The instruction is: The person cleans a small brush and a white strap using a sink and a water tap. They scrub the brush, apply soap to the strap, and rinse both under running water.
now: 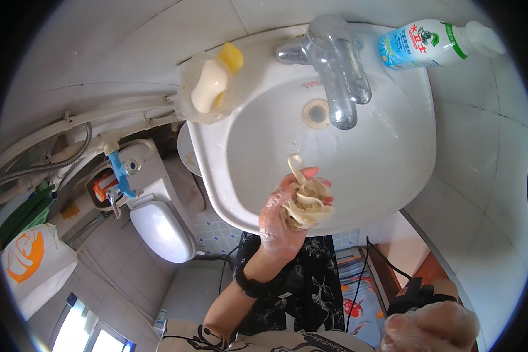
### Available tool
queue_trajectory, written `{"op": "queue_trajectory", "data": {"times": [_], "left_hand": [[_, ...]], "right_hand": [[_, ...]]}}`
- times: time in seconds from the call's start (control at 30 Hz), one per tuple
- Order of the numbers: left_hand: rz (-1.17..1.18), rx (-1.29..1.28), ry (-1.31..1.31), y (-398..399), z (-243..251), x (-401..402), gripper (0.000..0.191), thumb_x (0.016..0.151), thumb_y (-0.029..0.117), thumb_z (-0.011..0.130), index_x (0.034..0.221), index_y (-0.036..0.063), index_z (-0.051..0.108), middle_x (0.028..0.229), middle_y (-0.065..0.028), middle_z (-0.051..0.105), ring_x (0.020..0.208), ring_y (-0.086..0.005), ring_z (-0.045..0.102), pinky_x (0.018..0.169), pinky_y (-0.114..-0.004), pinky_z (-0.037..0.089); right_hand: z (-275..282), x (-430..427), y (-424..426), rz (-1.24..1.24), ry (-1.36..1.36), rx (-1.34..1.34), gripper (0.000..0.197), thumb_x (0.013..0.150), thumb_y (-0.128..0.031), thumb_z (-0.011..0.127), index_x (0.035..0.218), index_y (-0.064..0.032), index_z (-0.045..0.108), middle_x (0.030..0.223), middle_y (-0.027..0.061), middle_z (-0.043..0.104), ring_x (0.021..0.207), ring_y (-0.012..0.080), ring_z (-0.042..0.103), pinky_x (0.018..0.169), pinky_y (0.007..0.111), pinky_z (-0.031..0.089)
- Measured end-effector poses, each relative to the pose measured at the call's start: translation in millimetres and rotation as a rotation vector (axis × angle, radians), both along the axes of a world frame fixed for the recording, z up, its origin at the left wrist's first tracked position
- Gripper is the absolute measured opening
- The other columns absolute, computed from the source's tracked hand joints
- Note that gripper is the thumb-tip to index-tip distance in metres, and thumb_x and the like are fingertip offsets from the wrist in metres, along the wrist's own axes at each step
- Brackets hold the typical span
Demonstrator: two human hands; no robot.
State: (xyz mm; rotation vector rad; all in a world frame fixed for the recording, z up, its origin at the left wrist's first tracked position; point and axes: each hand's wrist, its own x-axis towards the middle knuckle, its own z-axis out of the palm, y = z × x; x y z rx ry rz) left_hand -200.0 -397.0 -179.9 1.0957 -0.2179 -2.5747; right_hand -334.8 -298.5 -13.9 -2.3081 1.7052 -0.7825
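Note:
My left hand (pixel 279 220), wet with suds, is closed around a crumpled bundle of cream strap-like fabric (pixel 310 204) over the front rim of the white washbasin (pixel 268 145). One loop of the bundle sticks up past the fingers towards the drain. At the lower right my right hand (pixel 431 328) is raised near the camera, covered in foam. Its fingers look curled, and whether anything is inside them is hidden. Above the drain (pixel 317 113) reaches a chrome faucet (pixel 334 66), with no water seen running from it.
On the basin's left corner, a soap dish (pixel 187 94) holds a white soap bar (pixel 209 86) and a yellow piece (pixel 232 58). A pump bottle (pixel 422 44) lies at the right rear. Left are pipes with a blue valve (pixel 122 169) and a toilet (pixel 163 229).

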Motion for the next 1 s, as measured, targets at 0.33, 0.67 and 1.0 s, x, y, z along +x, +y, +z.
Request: {"op": "queue_trajectory", "data": {"times": [0.33,0.67,1.0], "left_hand": [[0.051,0.028,0.181,-6.5,9.5,1.4,0.074,0.073,0.036,0.046,0.135,0.0,0.025,0.133,-0.0212,0.034,0.12,-0.0316,0.039,0.099,-0.042,0.034],[0.015,-0.032,0.081,-4.0,2.3,6.7,0.065,0.073,0.033,0.048,0.129,0.0036,0.034,0.125,-0.018,0.042,0.114,-0.0298,0.044,0.094,-0.041,0.037],[0.122,0.234,0.346,-4.8,3.6,15.0,0.048,0.073,0.031,0.052,0.113,0.0051,0.044,0.109,-0.0132,0.05,0.102,-0.026,0.05,0.085,-0.038,0.043]], "right_hand": [[-107.6,26.8,-33.9,-0.614,-0.814,0.364,0.021,0.074,-0.002,0.059,0.096,-0.0012,0.058,0.09,0.0107,0.057,0.083,0.0231,0.058,0.065,0.027,0.047],[-151.6,37.4,-18.0,-0.949,-1.191,0.387,0.015,0.078,-0.001,0.054,0.093,0.0017,0.056,0.083,0.0083,0.055,0.072,0.0193,0.054,0.064,0.027,0.044],[-65.2,56.7,-48.0,-0.447,-0.489,-0.059,0.021,0.049,-0.015,0.059,0.066,-0.0023,0.058,0.08,0.0136,0.056,0.074,0.0253,0.052,0.067,0.036,0.044]]}}
